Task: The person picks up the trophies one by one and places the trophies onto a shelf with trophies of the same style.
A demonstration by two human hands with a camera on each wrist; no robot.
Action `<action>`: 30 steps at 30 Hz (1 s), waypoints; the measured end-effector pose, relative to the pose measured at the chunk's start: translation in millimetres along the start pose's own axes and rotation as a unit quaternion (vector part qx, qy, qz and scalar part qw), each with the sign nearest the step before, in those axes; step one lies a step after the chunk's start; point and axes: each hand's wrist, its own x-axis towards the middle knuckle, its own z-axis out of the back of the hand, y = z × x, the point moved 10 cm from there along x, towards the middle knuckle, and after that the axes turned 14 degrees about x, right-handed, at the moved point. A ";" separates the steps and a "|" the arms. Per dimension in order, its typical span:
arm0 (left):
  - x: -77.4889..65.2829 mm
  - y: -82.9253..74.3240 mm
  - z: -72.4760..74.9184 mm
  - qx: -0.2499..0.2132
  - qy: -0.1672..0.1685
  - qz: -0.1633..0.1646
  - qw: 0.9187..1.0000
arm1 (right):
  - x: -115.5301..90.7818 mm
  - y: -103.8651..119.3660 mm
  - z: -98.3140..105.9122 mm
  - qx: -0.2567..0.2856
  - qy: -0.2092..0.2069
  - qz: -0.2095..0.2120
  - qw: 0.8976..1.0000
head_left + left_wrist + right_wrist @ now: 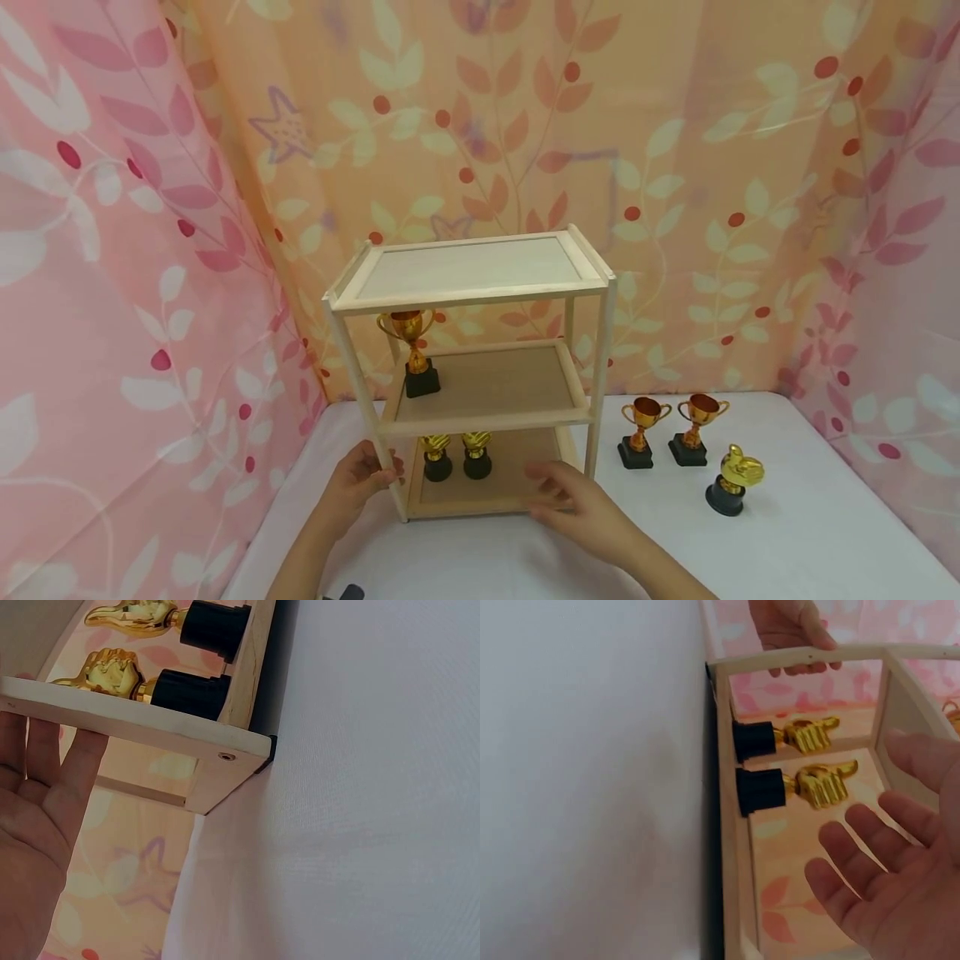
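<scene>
Grips the left front shelf post (357,375) between thumb and fingers of the left hand (358,482); holds the right hand (585,510) empty, with fingers parted, near two lower trophies (477,461).

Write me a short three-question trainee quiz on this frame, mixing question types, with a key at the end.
1. Multiple choice: what does the left hand grip?
A) a cup trophy
B) the left front post of the rack
C) the rack's top board

2. True or false: the right hand is holding a gold thumbs-up trophy.

3. Count: how many trophies stand on the white table to the right of the rack, and of what kinds?

Key:
1. B
2. False; its fingers are spread and hold nothing.
3. Three: two cup trophies and one thumbs-up trophy.
</scene>
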 end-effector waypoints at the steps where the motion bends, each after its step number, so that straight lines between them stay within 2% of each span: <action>1: 0.2 -0.2 0.1 0.000 0.001 -0.001 1.000 | -2.1 0.5 1.5 -0.002 0.012 -0.002 1.000; 8: 1.3 0.3 1.8 0.001 0.002 -0.005 1.000 | -12.2 12.6 13.2 -0.002 0.102 0.011 0.995; 12: 0.4 0.8 1.5 0.003 0.002 -0.007 1.000 | -15.1 18.5 23.4 0.017 0.125 0.010 0.992; 21: -1.6 0.8 -0.6 0.002 0.001 -0.005 1.000 | -21.3 21.8 51.5 0.015 0.115 -0.004 0.993; 30: 0.2 -4.0 -0.2 -0.011 0.008 -0.030 0.999 | -29.8 41.8 90.3 -0.004 0.075 0.059 0.995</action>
